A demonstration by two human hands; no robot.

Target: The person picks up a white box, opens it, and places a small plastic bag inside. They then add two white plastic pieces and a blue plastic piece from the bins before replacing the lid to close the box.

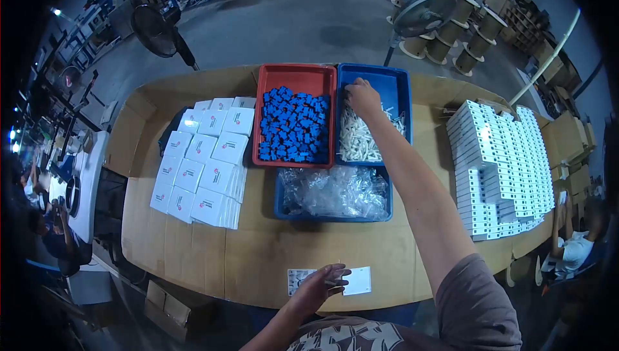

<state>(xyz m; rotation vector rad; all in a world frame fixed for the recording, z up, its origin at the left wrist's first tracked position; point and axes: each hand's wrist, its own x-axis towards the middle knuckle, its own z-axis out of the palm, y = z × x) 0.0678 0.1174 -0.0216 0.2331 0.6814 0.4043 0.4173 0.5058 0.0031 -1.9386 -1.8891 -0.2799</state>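
Note:
My right hand (364,98) reaches into the blue tray (403,80) at the back, its fingers closed together over white pieces (358,139); whatever it holds is hidden. Near the front edge, my left hand (317,288) is held above a printed sheet (300,279) and a white card (358,281). Its fingers are curled around something clear and small that I cannot make out. Left of the blue tray, a red tray (261,112) holds many blue parts (293,125). Clear plastic bags (335,191) fill a second blue tray (278,203) in front.
Stacked white packets (206,157) lie on the left of the cardboard-covered table (271,254). Rows of white boxes (500,164) stand on the right. Two fans (155,32) are beyond the back edge. People sit at the far left and far right (574,248).

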